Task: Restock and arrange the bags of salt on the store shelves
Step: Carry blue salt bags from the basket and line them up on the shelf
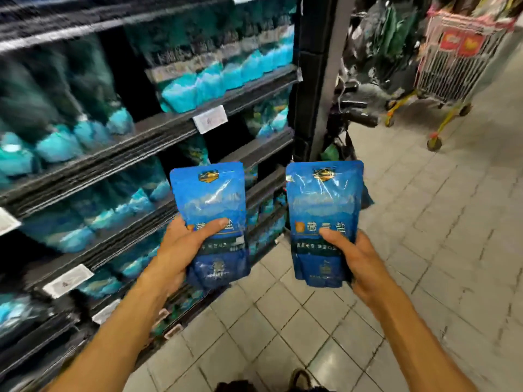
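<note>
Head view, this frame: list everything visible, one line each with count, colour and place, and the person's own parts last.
held salt bags: 2, blue, upright in front of the shelves, one in the left hand, one in the right hand
shelved bags: too blurred to count, teal and dark, in rows on the shelves at left
shelves: several tiers, black, left half of view
price tags: a few, white, on the shelf edges
cart: 1, wire with yellow frame, upper right on the floor
floor: grey tiles, right and bottom
left hand: 1, grips the lower part of its bag
right hand: 1, grips the lower part of its bag
</note>
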